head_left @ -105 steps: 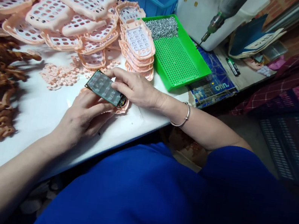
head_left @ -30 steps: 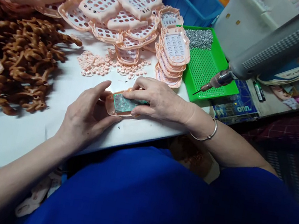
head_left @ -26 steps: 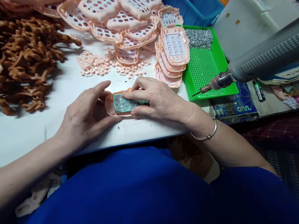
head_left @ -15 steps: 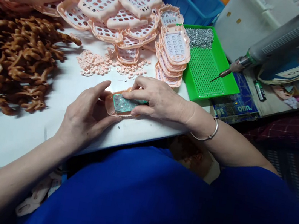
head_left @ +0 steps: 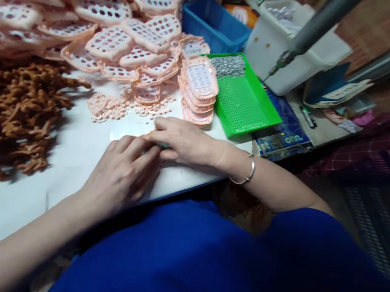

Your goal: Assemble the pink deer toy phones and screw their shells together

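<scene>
My left hand (head_left: pixel 126 167) is curled over a small peach plastic shell, its fingers closed around the near left side. From the right, my right hand (head_left: pixel 186 142) meets it with fingers bent and pressed onto the same shell. A sliver of the green circuit board (head_left: pixel 162 145) in the shell shows between the hands; the rest is covered. Just beyond them lie small peach button pieces (head_left: pixel 106 106) in a loose heap. A stack of peach shells with white keypads (head_left: pixel 199 87) stands beyond my right hand.
Brown plastic parts (head_left: pixel 23 117) are heaped at left, under a large pile of peach shells (head_left: pixel 105 9). A green tray (head_left: pixel 243 104) holds screws (head_left: pixel 229 66). An electric screwdriver (head_left: pixel 284 59) hangs above it. Behind are a blue bin (head_left: pixel 215 27) and a white bin (head_left: pixel 290 42).
My left hand has moved from beside the shell to over it, and its fingers have closed. The board is now mostly hidden. The camera view has shifted.
</scene>
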### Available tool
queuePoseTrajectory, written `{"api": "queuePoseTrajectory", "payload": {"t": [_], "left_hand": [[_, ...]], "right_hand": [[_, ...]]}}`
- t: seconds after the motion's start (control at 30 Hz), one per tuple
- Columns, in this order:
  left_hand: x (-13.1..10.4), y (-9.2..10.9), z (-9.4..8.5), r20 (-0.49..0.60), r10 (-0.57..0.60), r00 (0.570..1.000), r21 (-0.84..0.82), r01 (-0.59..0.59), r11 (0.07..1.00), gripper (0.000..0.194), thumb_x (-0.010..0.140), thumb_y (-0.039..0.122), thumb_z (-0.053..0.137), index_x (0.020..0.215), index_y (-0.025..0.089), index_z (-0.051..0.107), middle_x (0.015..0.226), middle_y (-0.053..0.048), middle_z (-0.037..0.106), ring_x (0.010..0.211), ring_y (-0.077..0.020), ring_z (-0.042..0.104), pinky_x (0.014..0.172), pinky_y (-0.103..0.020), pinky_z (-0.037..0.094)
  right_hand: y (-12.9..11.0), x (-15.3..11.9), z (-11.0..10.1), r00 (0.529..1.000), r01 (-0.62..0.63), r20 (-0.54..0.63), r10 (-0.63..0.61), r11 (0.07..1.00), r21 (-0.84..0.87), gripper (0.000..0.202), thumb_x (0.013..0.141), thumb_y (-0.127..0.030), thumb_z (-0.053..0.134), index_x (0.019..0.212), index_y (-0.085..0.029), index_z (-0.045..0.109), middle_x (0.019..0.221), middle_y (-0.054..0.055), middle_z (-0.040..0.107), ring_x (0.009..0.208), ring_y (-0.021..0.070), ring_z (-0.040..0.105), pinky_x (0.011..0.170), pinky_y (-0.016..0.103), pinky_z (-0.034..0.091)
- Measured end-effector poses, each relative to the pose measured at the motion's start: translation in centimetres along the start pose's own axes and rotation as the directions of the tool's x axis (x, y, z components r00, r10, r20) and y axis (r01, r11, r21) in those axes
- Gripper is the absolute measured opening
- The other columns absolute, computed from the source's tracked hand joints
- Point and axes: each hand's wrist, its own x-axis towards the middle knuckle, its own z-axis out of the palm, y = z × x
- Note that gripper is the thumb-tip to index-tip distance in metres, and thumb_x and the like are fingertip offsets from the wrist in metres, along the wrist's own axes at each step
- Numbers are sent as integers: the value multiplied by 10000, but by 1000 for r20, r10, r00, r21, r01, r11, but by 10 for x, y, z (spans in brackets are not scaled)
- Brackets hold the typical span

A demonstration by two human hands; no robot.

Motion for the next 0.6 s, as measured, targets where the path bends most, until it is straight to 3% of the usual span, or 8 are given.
{"api": "queuePoseTrajectory", "payload": {"t": [0.23, 0.3, 0.33, 0.4, 0.47, 0.5, 0.53, 0.6], "left_hand": [[-10, -13, 19, -105, -26, 994, -46, 22, 999, 275, 913, 242, 643, 1172, 331, 669, 1215, -73, 675, 1099, -356, 645, 826, -489, 533], [-13, -18, 22, -92, -28, 995, -135, 15, 991, 334, 888, 240, 679, 1203, 348, 659, 1337, -79, 634, 1225, -388, 606, 921, -551, 553], [-15, -20, 22, -69, -27, 997, -175, 15, 984, 373, 887, 232, 675, 1236, 359, 642, 1382, -79, 614, 1267, -393, 588, 953, -571, 559], [-17, -23, 22, 3, -29, 1000, -222, 29, 975, 442, 906, 217, 632, 1314, 382, 592, 1442, -75, 583, 1313, -389, 566, 992, -591, 569], [-19, -26, 19, 67, -33, 997, -228, 48, 972, 487, 925, 206, 586, 1370, 401, 546, 1474, -69, 563, 1334, -383, 555, 1018, -603, 567], [-19, -26, 17, 87, -32, 996, -224, 51, 973, 507, 930, 201, 575, 1391, 406, 526, 1485, -70, 553, 1346, -385, 545, 1029, -611, 561], [-19, -25, 15, 99, -26, 995, -220, 47, 974, 533, 932, 193, 569, 1415, 411, 502, 1494, -75, 543, 1352, -387, 539, 1034, -616, 557], [-17, -21, 14, 95, -19, 995, -215, 39, 976, 595, 936, 172, 558, 1462, 426, 446, 1495, -92, 531, 1339, -383, 548, 1032, -622, 555]], "right_hand": [[-7, -15, 3, 993, 36, -114, -38, 999, -24, 529, 979, -259, 586, 1455, -81, 443, 1280, 140, 603, 1193, 192, 571, 1053, 286, 466], [-9, -32, 0, 941, 61, -327, -84, 995, -79, 410, 1028, -291, 487, 1390, -100, 516, 1306, 140, 596, 1237, 165, 563, 1080, 263, 458], [-9, -41, -4, 859, 45, -503, -95, 993, -109, 359, 1045, -306, 440, 1327, -120, 560, 1317, 136, 595, 1272, 153, 547, 1111, 268, 441], [-3, -60, -16, 527, -81, -849, -52, 991, -111, 324, 1051, -353, 402, 1252, -161, 570, 1374, 136, 567, 1381, 154, 470, 1206, 332, 367], [13, -74, -32, 140, -210, -989, 51, 977, 21, 403, 1009, -395, 474, 1330, -152, 454, 1509, 167, 445, 1497, 183, 333, 1275, 401, 268], [24, -77, -41, 43, -223, -991, 124, 969, 111, 495, 986, -407, 502, 1376, -131, 371, 1578, 189, 346, 1538, 191, 257, 1294, 409, 225], [37, -79, -48, 8, -163, -982, 188, 969, 184, 569, 963, -410, 512, 1399, -107, 308, 1606, 205, 288, 1547, 186, 230, 1294, 380, 223], [60, -80, -61, 201, 50, -932, 300, 947, 316, 638, 927, -479, 524, 1406, -172, 235, 1442, 118, 495, 1392, 142, 448, 1178, 297, 409]]}}
